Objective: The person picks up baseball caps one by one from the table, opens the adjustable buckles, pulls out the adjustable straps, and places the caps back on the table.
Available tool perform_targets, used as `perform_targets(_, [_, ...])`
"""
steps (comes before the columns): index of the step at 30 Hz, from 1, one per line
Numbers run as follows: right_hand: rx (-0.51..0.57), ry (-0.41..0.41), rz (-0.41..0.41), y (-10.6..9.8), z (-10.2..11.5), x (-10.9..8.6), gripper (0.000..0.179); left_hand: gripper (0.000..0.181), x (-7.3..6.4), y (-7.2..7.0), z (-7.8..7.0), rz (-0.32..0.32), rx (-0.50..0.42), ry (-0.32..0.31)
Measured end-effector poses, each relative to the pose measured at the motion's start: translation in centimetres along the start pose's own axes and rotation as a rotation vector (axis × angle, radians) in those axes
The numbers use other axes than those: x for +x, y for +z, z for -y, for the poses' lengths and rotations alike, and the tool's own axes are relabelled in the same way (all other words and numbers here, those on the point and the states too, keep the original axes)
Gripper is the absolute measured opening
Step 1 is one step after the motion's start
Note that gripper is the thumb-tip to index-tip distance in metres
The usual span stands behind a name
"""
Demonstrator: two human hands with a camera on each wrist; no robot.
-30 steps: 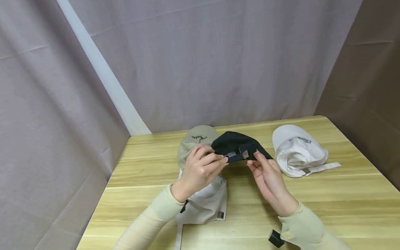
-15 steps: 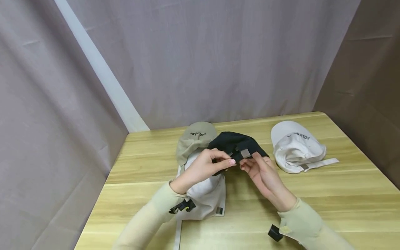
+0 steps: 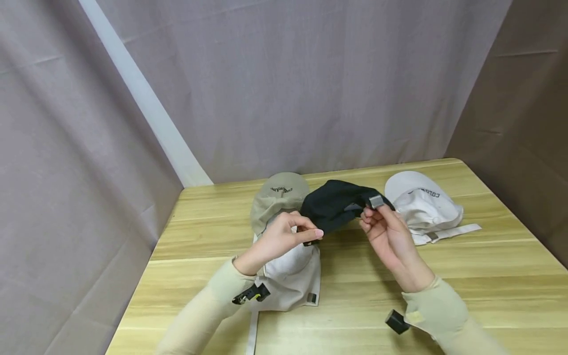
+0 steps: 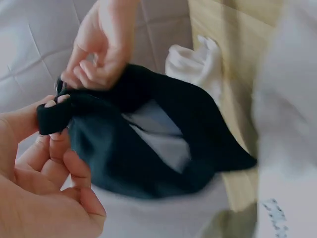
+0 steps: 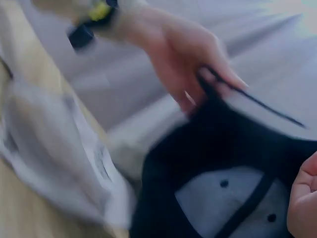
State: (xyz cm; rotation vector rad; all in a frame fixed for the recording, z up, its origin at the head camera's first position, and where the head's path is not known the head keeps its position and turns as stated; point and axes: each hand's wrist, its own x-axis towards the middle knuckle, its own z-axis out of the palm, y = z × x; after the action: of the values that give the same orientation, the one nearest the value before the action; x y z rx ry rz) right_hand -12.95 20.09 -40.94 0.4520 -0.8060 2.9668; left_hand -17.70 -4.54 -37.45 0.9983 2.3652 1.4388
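Observation:
A black baseball cap [image 3: 332,201] is held up off the table between both hands, its back opening toward me. My left hand [image 3: 278,239] pinches a black strap at the cap's left side; in the left wrist view the strap [image 4: 53,117] bends into a loop at those fingertips. At the other side, my right hand [image 3: 394,241] grips the cap's band beside a silver metal buckle [image 3: 376,201]. In the right wrist view, the strap's end [image 5: 277,113] sticks out past the left hand. Whether strap and buckle are joined is hard to see.
Behind the left hand, a khaki cap [image 3: 284,183] and an off-white cap [image 3: 288,291] overlap on the wooden table [image 3: 191,281]. A white cap [image 3: 426,207] with a loose strap lies at the right. Grey curtains [image 3: 310,88] enclose the table.
My hands have drawn apart. The right hand has moved right and up with the buckle, while the left has shifted slightly left, spreading the cap's back opening.

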Motion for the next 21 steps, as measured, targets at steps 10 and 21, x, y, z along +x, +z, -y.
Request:
perform_targets(10, [-0.042, 0.01, -0.025, -0.6, 0.9, 0.1, 0.03, 0.01, -0.6, -1.3, 0.8, -0.049, -0.005, 0.015])
perform_targets(21, [-0.2, 0.259, 0.161, -3.8, 4.2, -3.9, 0.04, 0.01, -2.7, 1.6, 1.0, 0.147, 0.024, 0.133])
